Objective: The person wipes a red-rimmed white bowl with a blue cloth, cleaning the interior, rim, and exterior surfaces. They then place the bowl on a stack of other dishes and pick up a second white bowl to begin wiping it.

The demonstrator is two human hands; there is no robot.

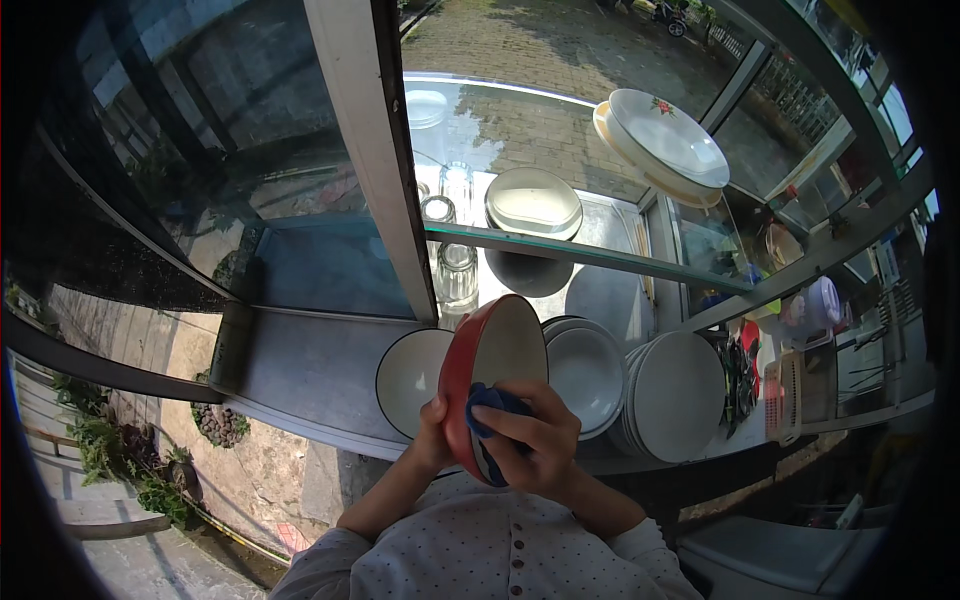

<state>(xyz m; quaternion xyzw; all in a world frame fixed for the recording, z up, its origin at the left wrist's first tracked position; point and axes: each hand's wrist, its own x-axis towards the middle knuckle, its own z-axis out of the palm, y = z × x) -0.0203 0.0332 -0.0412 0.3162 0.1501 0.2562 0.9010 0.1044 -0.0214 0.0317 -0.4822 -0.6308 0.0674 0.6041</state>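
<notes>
A bowl (513,341), red outside and white inside, is tilted up on its side in front of my chest. My left hand (433,435) grips its outer wall from the left, with the thumb on the red side and the other fingers mostly hidden. In my right hand (536,435) is a bunched dark blue cloth (491,409), pressed against the bowl's near rim and inner face. Behind the bowl on the left sits a white bowl (409,375) with a dark rim. Stacked white bowls (585,375) stand just to the right.
A stack of white plates (681,397) leans at the right, beside dark-handled cutlery (739,382) and a pink plastic basket (784,397). Glass tumblers (457,271) stand behind a frame post (367,150). More plates (667,139) rest on the glass shelf (585,259) overhead.
</notes>
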